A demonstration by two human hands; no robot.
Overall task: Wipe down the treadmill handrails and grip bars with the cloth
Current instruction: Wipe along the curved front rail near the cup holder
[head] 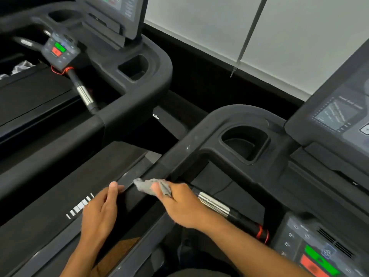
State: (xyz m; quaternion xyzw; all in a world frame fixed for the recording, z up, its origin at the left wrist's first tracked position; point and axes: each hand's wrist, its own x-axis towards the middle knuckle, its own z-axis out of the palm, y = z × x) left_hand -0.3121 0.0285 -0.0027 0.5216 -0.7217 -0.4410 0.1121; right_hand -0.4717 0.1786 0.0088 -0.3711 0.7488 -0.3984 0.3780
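A: Gripping what, and where?
B: Gripping the cloth (146, 185) in the right hand (179, 204), bunched against the near handrail (179, 152), left of the grip bar (213, 203). Keeping the left hand (99, 212) flat, holding nothing.
A: Handling how?
B: Likely feeling soft, light, limp; bunching the middle.

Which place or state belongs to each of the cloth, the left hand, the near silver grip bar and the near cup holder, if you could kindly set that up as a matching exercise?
Things:
1. cloth
2. left hand
3. near silver grip bar
4. near cup holder

Places or states:
A. sunk into the black console frame
B. bunched in the fingers of the right hand
C. shiny and bare, beside the right hand
D. open, holding nothing

Pairs: 1-B; 2-D; 3-C; 4-A.
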